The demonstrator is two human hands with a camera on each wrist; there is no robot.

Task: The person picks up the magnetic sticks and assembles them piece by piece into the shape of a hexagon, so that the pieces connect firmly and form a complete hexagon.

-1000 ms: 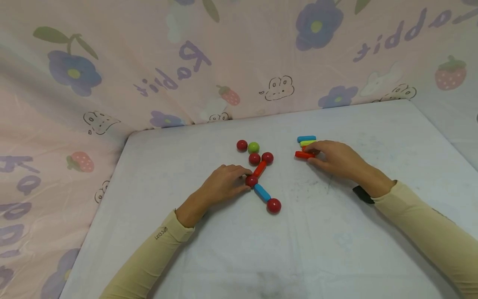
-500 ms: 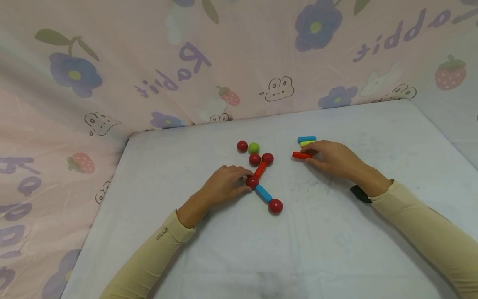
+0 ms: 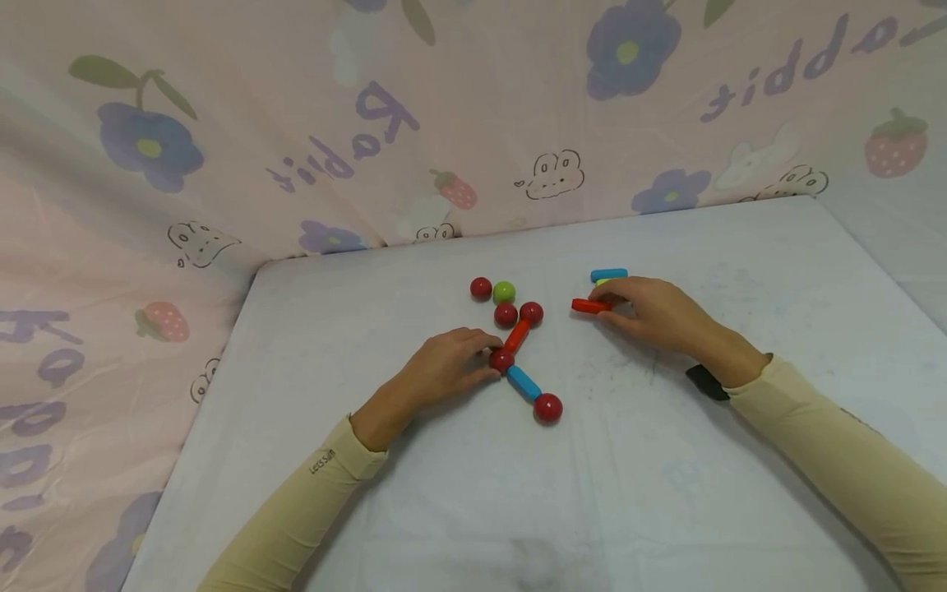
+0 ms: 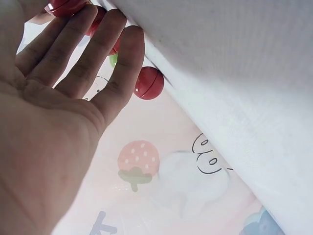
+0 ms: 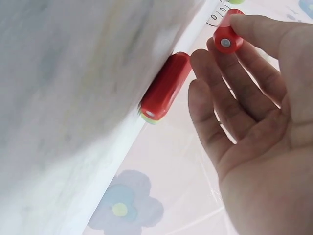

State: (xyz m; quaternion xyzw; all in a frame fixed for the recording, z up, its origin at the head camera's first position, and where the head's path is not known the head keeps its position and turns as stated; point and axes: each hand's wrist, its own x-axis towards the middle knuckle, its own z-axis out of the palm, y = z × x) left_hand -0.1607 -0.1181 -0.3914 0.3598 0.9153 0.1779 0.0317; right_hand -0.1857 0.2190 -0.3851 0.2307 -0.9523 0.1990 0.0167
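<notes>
My left hand (image 3: 442, 368) pinches a red ball (image 3: 502, 360) between thumb and fingers. That ball joins a red rod (image 3: 518, 335), which runs to another red ball (image 3: 531, 313), and a blue rod (image 3: 524, 383) ending in a red ball (image 3: 548, 409). At the right, my right hand (image 3: 654, 311) pinches a loose red rod (image 3: 589, 306); the right wrist view shows the held red rod (image 5: 228, 33) between thumb and fingers, its round metallic end facing the camera. Another red rod (image 5: 167, 87) lies on the table beside that hand, hidden from the head view.
Behind the joined pieces lie a red ball (image 3: 481, 288), a green ball (image 3: 505, 292) and another red ball (image 3: 506, 315). A blue rod (image 3: 609, 275) and a partly covered yellow-green rod (image 3: 602, 283) lie beyond my right hand. Patterned cloth (image 3: 473, 123) hangs behind the white table (image 3: 444, 510).
My right hand has drawn the red rod a little to the left, away from the other rods. The left hand stays on its ball, and the joined pieces have shifted very slightly right.
</notes>
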